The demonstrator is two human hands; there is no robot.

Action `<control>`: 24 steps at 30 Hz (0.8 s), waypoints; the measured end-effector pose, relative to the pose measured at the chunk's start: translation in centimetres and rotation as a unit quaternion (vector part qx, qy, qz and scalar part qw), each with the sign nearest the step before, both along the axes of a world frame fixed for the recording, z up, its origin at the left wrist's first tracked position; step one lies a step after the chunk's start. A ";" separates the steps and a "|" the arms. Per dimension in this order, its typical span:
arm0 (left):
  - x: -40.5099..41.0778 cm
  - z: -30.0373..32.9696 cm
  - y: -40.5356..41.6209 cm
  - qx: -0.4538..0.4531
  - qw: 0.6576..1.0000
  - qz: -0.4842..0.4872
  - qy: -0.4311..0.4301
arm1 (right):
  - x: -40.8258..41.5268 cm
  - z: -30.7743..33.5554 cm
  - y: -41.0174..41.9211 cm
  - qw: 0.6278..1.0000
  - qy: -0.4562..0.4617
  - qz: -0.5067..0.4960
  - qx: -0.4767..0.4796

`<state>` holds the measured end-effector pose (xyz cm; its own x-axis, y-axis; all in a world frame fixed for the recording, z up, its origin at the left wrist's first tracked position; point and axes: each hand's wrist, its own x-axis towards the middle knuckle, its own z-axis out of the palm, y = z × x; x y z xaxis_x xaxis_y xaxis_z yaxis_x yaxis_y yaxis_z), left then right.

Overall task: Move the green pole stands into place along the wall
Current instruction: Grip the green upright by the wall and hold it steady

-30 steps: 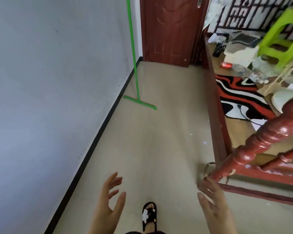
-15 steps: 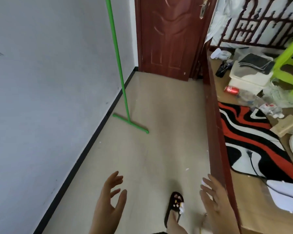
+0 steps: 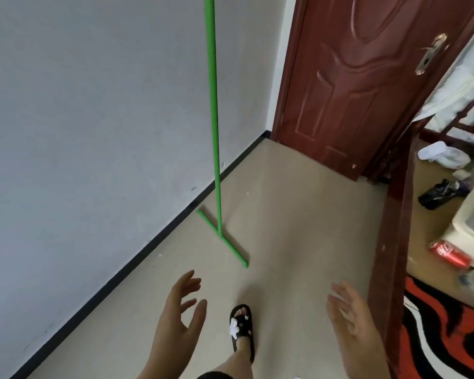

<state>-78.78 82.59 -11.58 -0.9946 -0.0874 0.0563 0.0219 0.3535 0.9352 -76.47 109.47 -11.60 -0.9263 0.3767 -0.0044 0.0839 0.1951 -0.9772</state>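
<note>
A green pole stand [image 3: 214, 127] rises upright from a flat green foot bar [image 3: 225, 239] on the beige floor, close to the grey wall [image 3: 88, 138] on the left. Its top runs out of the picture. My left hand [image 3: 179, 315] is raised low in the middle, fingers spread, holding nothing, a short way in front of the foot bar. My right hand [image 3: 353, 321] is also open and empty, further right beside the dark red wooden frame [image 3: 391, 258]. Only this one stand is in view.
A dark red door [image 3: 359, 86] closes the far end of the corridor. A black baseboard [image 3: 137, 258] lines the wall. My sandalled foot [image 3: 241, 332] is between my hands. Right of the frame lie a red can [image 3: 449, 254], a striped rug [image 3: 446, 332] and clutter.
I have walked forward along the corridor, so the green stand and the door are much closer. Both hands stay open and empty; my feet have stepped.
</note>
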 end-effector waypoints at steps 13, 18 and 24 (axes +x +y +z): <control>-30.8 3.4 5.6 -0.016 0.995 0.086 0.044 | -36.2 4.1 4.8 0.987 0.048 0.150 0.018; -37.5 3.6 5.4 -0.043 0.985 0.159 0.050 | -48.3 5.7 3.1 0.961 0.060 0.264 0.047; -48.2 4.2 8.0 -0.081 0.971 0.220 0.047 | -63.1 9.0 -2.1 0.894 0.110 0.432 0.041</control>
<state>-126.97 90.63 -7.42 -0.8527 -0.4849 0.1942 -0.0813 0.4905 0.8676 -139.61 107.36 -2.62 -0.8468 -0.4898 0.2076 -0.3246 0.1665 -0.9311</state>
